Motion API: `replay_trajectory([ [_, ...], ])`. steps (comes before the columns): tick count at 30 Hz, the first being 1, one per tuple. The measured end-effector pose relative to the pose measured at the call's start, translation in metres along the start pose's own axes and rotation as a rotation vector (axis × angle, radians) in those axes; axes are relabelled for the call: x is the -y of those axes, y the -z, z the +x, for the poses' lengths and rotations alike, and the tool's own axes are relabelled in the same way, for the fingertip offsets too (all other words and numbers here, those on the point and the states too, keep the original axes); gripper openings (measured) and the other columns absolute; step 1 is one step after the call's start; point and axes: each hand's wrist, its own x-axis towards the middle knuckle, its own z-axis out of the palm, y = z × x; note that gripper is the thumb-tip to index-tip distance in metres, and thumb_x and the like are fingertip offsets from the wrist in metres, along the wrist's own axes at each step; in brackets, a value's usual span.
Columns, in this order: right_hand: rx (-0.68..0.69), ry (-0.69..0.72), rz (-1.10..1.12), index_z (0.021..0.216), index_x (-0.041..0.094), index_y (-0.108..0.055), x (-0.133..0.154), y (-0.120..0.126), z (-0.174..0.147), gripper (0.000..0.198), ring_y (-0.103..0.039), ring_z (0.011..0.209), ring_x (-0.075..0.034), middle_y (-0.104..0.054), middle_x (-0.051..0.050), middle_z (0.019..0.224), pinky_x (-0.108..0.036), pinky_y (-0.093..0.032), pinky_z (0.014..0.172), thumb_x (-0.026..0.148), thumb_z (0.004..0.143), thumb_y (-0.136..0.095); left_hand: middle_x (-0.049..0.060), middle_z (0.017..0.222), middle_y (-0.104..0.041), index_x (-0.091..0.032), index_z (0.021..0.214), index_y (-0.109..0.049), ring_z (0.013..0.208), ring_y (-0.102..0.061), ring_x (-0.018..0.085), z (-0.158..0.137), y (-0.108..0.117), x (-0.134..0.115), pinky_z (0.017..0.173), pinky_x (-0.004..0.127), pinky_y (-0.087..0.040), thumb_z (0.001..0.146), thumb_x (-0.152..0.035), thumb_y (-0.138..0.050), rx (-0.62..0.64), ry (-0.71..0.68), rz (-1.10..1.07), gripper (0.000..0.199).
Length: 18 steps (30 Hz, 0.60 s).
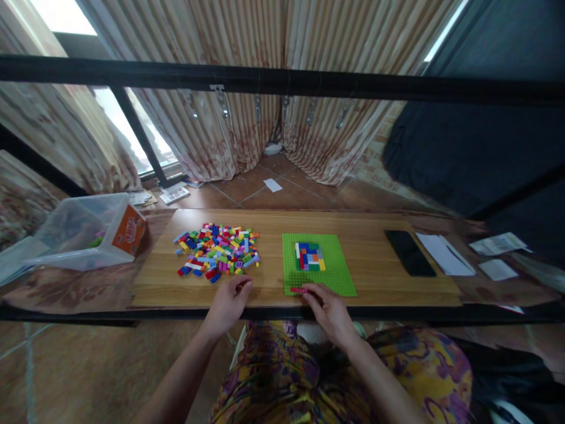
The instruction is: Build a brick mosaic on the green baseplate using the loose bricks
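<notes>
Your right hand (330,311) grasps a thin red brick (296,290) between thumb and fingers, holding it by the near left corner of the green baseplate (339,265). Your left hand (227,304) is at the near edge of the wooden board (371,285), fingers curled in toward the thumb, just short of the brick pile (216,250); at this angle you cannot tell whether it pinches anything. The baseplate lies right of the board's middle, its near edge close to the board's near edge. On it, left of its centre, sits a squarish cluster of joined bricks (309,257) in blue, white, red, yellow, green and orange. The loose pile spreads over the left part of the board, well apart from the baseplate. Toward the board's right edge you have a black phone-like slab (409,253), with white paper (444,253) just beside it. Beyond the left edge stands a clear plastic bin (83,229) with an orange label (129,228).
</notes>
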Motion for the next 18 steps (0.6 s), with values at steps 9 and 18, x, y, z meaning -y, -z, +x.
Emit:
replay_trajectory([
  [9,-0.204,0.037,-0.206,0.092,0.025,-0.072,-0.037,0.038,0.04,0.025,-0.059,0.097,-0.024,-0.063,-0.008,0.099,-0.043,-0.048,0.088,0.04,0.089,-0.052,0.004,0.081,-0.071,-0.019,0.086,-0.071,0.075,-0.062,0.02,0.031,0.003,-0.005,0.072,0.029,-0.046,0.076,-0.034,-0.06,-0.047,-0.113,0.107,0.021],
  [18,-0.115,0.159,-0.258,0.092,0.029,-0.076,-0.051,0.036,0.061,0.019,-0.055,0.104,-0.024,-0.057,-0.007,0.11,-0.045,-0.047,0.095,0.033,0.088,-0.057,0.003,0.078,-0.067,-0.019,0.085,-0.07,0.068,-0.058,0.015,0.035,-0.043,-0.023,0.066,0.026,-0.044,0.081,-0.025,-0.056,0.077,-0.265,0.054,0.016],
])
